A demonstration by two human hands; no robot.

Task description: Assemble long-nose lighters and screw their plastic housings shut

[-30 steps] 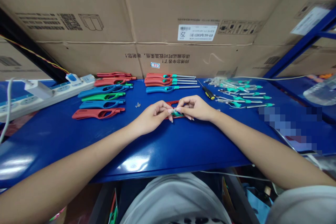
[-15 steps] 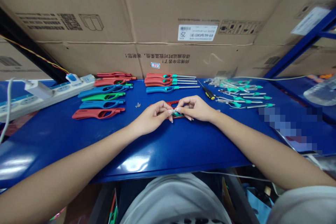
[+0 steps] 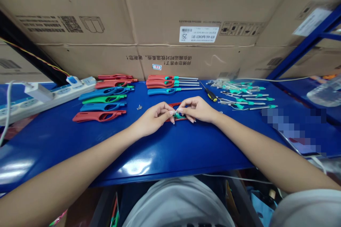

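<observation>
My left hand (image 3: 160, 116) and my right hand (image 3: 195, 109) meet at the middle of the blue table, thumbs and forefingers pinched close together. Between the fingertips is a small green and clear part (image 3: 178, 115), its details too small to make out. Under the hands lies a red lighter casing (image 3: 174, 105), partly covered by the fingers. A few tiny metal pieces (image 3: 139, 107) lie left of my left hand. Behind the hands, red and blue lighters with metal tubes (image 3: 173, 82) lie in a stack.
Red, blue and green casings (image 3: 99, 115) lie at the left beside a white power strip (image 3: 62, 94). A screwdriver (image 3: 211, 94) and several green-tipped metal tubes (image 3: 255, 107) lie at the right. Cardboard (image 3: 157, 10) stands behind the blue table (image 3: 170, 152).
The view has shifted slightly. Both hands stay nearly in place, with only small finger movement around the green part.
</observation>
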